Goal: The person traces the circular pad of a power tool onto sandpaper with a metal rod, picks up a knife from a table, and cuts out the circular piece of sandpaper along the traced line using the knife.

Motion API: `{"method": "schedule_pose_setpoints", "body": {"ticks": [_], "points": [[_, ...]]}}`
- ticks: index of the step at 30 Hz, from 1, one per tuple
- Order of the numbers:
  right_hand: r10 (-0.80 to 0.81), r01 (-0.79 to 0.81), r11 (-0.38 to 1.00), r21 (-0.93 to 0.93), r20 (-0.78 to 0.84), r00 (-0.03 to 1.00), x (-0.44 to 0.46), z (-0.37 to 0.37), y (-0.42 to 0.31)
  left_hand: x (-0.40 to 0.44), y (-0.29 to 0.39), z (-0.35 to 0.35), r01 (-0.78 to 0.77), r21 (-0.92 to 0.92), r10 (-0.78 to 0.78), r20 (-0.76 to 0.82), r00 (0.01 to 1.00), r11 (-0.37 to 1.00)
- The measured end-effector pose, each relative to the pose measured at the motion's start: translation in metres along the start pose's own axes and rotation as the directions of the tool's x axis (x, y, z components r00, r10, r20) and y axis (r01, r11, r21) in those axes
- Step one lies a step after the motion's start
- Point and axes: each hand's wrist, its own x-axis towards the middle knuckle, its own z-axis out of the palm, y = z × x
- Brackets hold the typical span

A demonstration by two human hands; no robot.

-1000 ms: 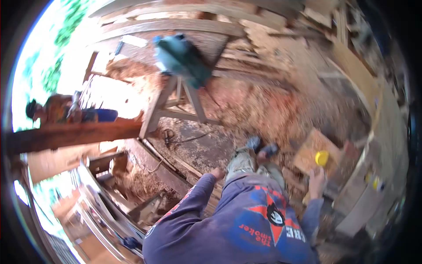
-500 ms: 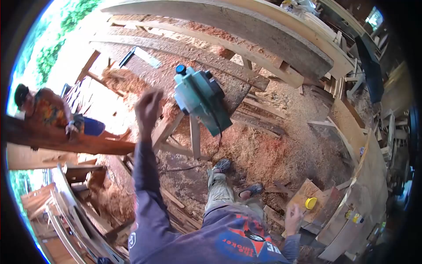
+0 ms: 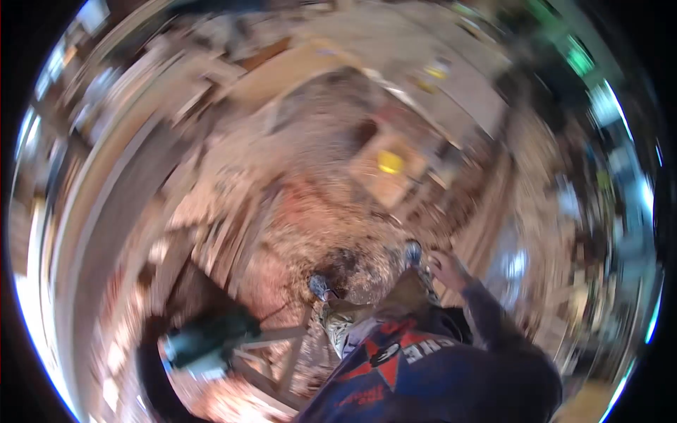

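The green power planer [image 3: 211, 337] sits by the end edge of a dark wooden tabletop [image 3: 199, 290], and it is so smeared that its knob and handle are hard to pick out. The left hand [image 3: 155, 327] is right at one end of the planer, but it is dark and blurry, so I cannot tell if the fingers are wrapped around it or just next to it. The left sleeve [image 3: 161, 384] is cut off at the bottom of the view. The right hand [image 3: 447, 271] is down by the person's side, near one shoe [image 3: 413, 252], with its fingers a bit bent and a bit apart, and I can see nothing in it. Wooden legs [image 3: 290, 361] stand under the tabletop, partly hidden by the planer and the shirt [image 3: 437, 377]. The shirt has a red star, and its small words are too blurry to read. The other shoe [image 3: 321, 286] is on the floor, which is covered in wood shavings [image 3: 300, 211]. A round yellow lid [image 3: 390, 162] lies near the middle of a square wooden board [image 3: 384, 190], away from its corners. Something small with yellow on it [image 3: 436, 70], maybe a bottle, is on a pale wooden sheet [image 3: 469, 99], and the things along the right side are just streaks
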Motion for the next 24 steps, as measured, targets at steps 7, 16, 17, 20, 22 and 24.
{"method": "schedule_pose_setpoints", "body": {"ticks": [7, 16, 17, 20, 22, 24], "points": [[0.241, -0.239, 0.970, -0.040, 0.072, 0.968, -0.113, 0.033, 0.124, -0.033, 0.028, -0.144, -0.093, -0.060, 0.053, -0.485, 0.873, 0.994], [0.140, -0.155, 0.973, 0.169, 0.100, 0.985, -0.106, -0.025, 0.138, 0.017, 0.607, -0.286, -0.265, -0.767, 0.217, -0.167, 0.962, 0.584], [-0.031, 0.048, 0.986, 0.162, -0.107, 0.994, -0.110, -0.028, 0.148, 0.018, 0.693, -0.269, -0.292, -0.758, 0.405, -0.040, 0.913, 0.584], [-0.227, 0.256, 0.959, 0.122, -0.214, 0.950, -0.140, -0.084, 0.179, 0.013, 0.920, -0.188, -0.334, -0.782, 0.698, 0.173, 0.695, 0.526], [-0.107, 0.167, 0.976, 0.140, -0.360, 0.927, -0.162, -0.096, 0.227, -0.006, 1.029, -0.155, -0.393, -0.765, 0.801, 0.257, 0.541, 0.511], [-0.029, 0.109, 0.983, 0.150, -0.455, 0.890, -0.181, -0.111, 0.271, -0.038, 1.118, -0.167, -0.358, -0.759, 0.802, 0.343, 0.489, 0.543]]}}
